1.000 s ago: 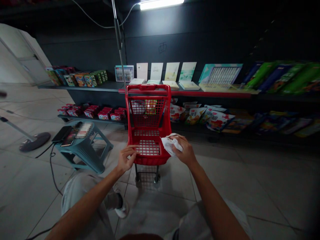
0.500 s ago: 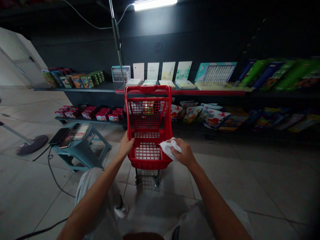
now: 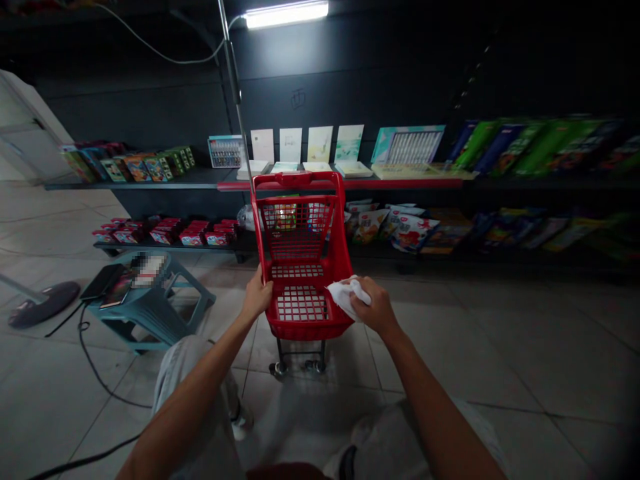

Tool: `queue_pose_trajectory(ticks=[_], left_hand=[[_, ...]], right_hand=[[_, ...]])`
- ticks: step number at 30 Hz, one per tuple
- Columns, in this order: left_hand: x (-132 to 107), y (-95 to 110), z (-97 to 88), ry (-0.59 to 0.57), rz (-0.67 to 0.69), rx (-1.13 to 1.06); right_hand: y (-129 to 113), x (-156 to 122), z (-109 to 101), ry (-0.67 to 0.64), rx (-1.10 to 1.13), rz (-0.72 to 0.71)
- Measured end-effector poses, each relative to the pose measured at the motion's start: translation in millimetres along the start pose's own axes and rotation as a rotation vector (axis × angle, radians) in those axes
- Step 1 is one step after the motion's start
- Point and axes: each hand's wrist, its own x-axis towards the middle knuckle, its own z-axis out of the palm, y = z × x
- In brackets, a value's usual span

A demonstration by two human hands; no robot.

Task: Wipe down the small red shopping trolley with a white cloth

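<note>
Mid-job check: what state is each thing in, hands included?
Red cart: standing upright
White cloth: crumpled, at the red cart's right side
Left hand: closed on the red cart's left side
Right hand: gripping the white cloth
Tube light: lit
Stool: upright, bearing several items
Four pale booklets: standing upright

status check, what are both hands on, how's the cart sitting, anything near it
Left hand gripping red cart's left side. Right hand holding white cloth at its right side. Cart upright on floor. Stool stands off to the left.
</note>
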Motion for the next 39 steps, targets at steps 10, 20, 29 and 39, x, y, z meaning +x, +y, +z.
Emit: queue_pose_trajectory(ticks=[10,20,29,39], left_hand=[[3,7,14.1,-0.055,0.069,-0.075],[0,17,20.9,-0.102,0.172,-0.102],[-5,17,10.1,-0.171,0.157,-0.044],[-31,21,2.0,-0.210,0.148,-0.036]], right_hand=[[-2,-11,-9,0.010,-0.094,0.055],[4,-12,-15,0.084,-0.047,0.155],[34,24,-6,-0.037,-0.278,0.177],[30,102,-12,0.155,-0.353,0.107]])
